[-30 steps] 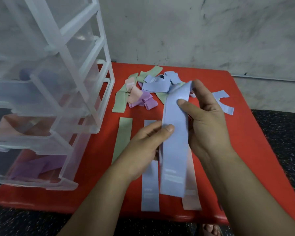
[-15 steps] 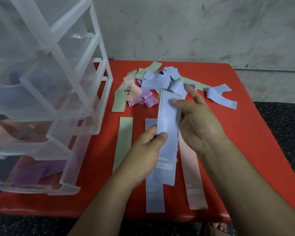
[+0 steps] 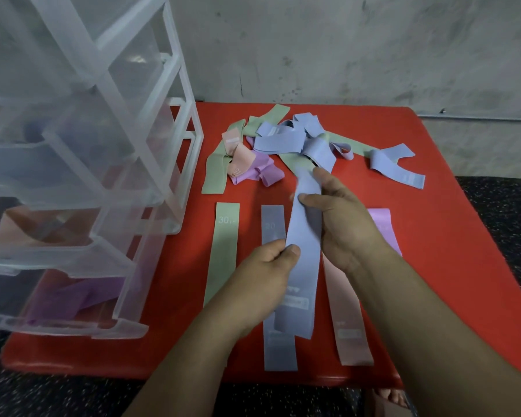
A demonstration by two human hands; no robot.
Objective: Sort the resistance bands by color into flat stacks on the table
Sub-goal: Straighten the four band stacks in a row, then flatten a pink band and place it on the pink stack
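Both hands hold one blue band (image 3: 303, 284) just above the red table (image 3: 433, 266). My left hand (image 3: 265, 278) pinches its left edge near the middle. My right hand (image 3: 340, 224) grips its upper part between thumb and fingers. Under it a flat blue band (image 3: 278, 350) lies on the table. A flat green band (image 3: 221, 254) lies to the left, a flat pink band (image 3: 348, 323) to the right, and a purple band (image 3: 384, 227) shows past my right wrist. A tangled pile of bands (image 3: 283, 142) in mixed colours lies at the back.
A clear plastic drawer unit (image 3: 82, 182) stands on the table's left side, with pink and purple bands in its lower drawers. One loose blue band (image 3: 397, 167) lies at the back right. A grey wall rises behind the table. Dark speckled floor surrounds it.
The held blue band has come down and toward me, closer to the flat blue band. My right hand slid lower along it. The purple band at the right has come into sight.
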